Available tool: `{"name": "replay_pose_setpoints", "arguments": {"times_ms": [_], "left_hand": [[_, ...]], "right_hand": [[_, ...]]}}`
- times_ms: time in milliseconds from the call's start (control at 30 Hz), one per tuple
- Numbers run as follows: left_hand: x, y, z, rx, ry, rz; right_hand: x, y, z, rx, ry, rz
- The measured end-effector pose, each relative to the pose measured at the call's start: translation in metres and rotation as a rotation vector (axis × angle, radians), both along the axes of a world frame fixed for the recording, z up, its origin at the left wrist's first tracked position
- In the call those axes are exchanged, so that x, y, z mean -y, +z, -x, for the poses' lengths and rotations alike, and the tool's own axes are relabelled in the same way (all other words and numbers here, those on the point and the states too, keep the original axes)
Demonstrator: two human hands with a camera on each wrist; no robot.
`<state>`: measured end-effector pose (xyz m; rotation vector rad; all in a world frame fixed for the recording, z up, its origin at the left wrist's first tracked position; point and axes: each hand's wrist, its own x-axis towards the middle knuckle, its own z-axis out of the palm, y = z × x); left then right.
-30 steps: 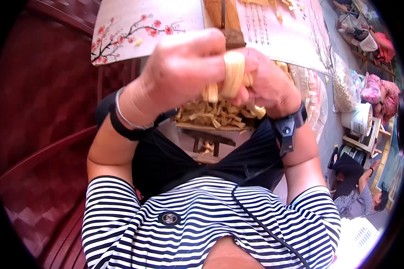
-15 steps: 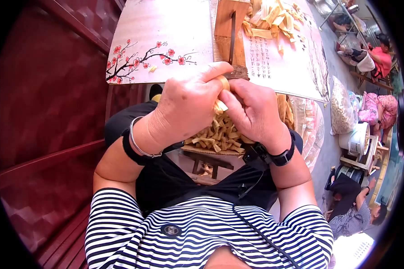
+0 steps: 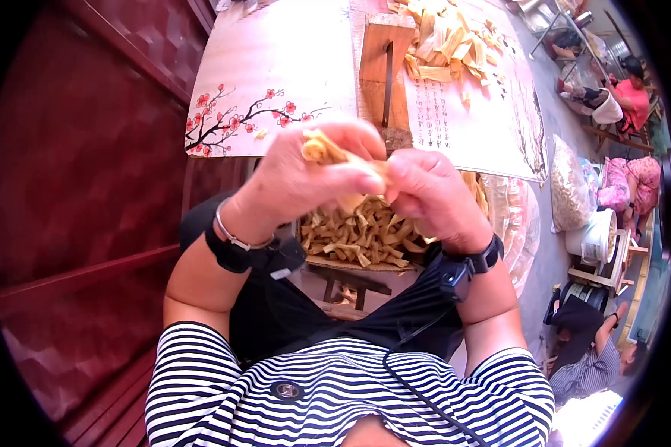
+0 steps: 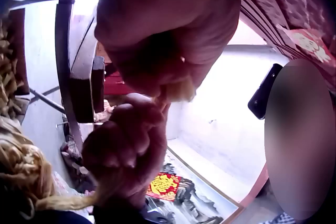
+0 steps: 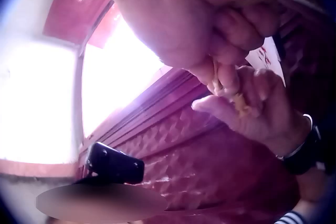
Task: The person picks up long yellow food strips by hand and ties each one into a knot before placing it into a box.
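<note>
The left hand (image 3: 294,175) curls its fingers loosely round a yellow strip (image 3: 326,151), the right hand (image 3: 436,194) pinches its end, by the near edge of the worktop (image 3: 276,59). Too strong pulling could tear it; a weak pinch could drop it.

This looks like an informal handcraft workshop: just beyond the fingers (image 3: 417,170), a plum-blossom-printed tabletop (image 3: 298,45) bears a wooden block (image 3: 373,63) and heaped yellow strips (image 3: 451,48); beneath them sit piled short pieces (image 3: 350,232); well to their right, seated people (image 3: 632,106), a bulging plastic sack (image 3: 569,194) and a white bucket (image 3: 595,237).
</note>
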<state>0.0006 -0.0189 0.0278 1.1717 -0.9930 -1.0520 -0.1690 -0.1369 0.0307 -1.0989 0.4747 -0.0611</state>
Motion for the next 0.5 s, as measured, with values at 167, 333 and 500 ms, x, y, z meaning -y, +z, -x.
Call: {"name": "replay_pose_setpoints", "arguments": {"times_ms": [167,333,500], "left_hand": [[0.010,-0.016,-0.002,-0.152,0.070,0.147],[0.041,-0.018,-0.005,-0.071,0.300,0.064],[0.053,-0.034,-0.005,0.350,0.451,-0.024]], "right_hand": [[0.007,0.009,-0.002,-0.070,-0.306,0.480],[0.036,-0.011,-0.017,0.004,-0.522,1.013],[0.054,-0.029,-0.023,-0.145,-0.583,1.206]]}}
